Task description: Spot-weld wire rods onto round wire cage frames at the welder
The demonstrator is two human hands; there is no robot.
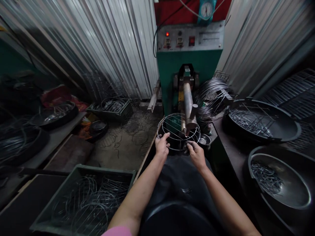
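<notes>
My left hand (162, 144) grips the near left rim of a round wire rack (172, 131), its index finger stretched over the rim. The rack has a double ring with straight bars across it. My right hand (195, 151) is closed in a pinch at the near right side of the rack; a thin short wire seems to be between the fingertips, too small to be sure. Just above that spot is the electrode tip (187, 132) of a green spot welding machine (169, 65), with a bright glint at the contact. The machine's thick cylindrical arm (188, 98) reaches toward me.
A green crate (78, 170) of wire racks stands at lower left. On the right, a large black pan (283, 131) and a metal bowl (295, 186) hold loose wire pieces. A wire bundle (214, 95) hangs beside the machine. Another crate (123, 113) sits near the corrugated wall.
</notes>
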